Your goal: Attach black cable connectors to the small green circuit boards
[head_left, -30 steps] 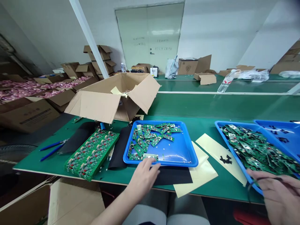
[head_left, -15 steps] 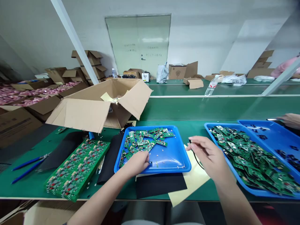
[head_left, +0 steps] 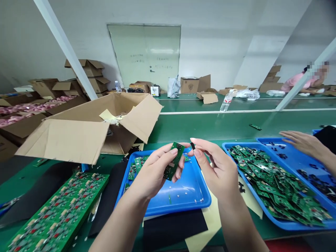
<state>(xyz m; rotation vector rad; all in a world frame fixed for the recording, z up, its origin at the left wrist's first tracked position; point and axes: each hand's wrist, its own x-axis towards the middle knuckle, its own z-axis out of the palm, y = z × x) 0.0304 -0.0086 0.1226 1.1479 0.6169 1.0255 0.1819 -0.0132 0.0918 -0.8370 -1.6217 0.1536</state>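
My left hand [head_left: 153, 171] grips a small green circuit board [head_left: 173, 161], held upright above the blue tray [head_left: 183, 196]. My right hand [head_left: 216, 169] pinches a tiny black part [head_left: 192, 145] between thumb and forefinger, right beside the board's top edge. More small green boards [head_left: 136, 163] lie in the tray's far left corner, partly hidden behind my left hand.
A second blue tray [head_left: 288, 224] heaped with green boards sits to the right; a co-worker's hand [head_left: 301, 141] reaches over a third tray [head_left: 296, 159] holding black parts. A large board panel [head_left: 57, 210] lies at left. An open cardboard box [head_left: 86, 126] stands behind. Black and yellow sheets lie under the tray.
My left hand lifted a board out of the tray and raised it. My right hand came in from the right with the black part to meet it. The view swung rightwards.
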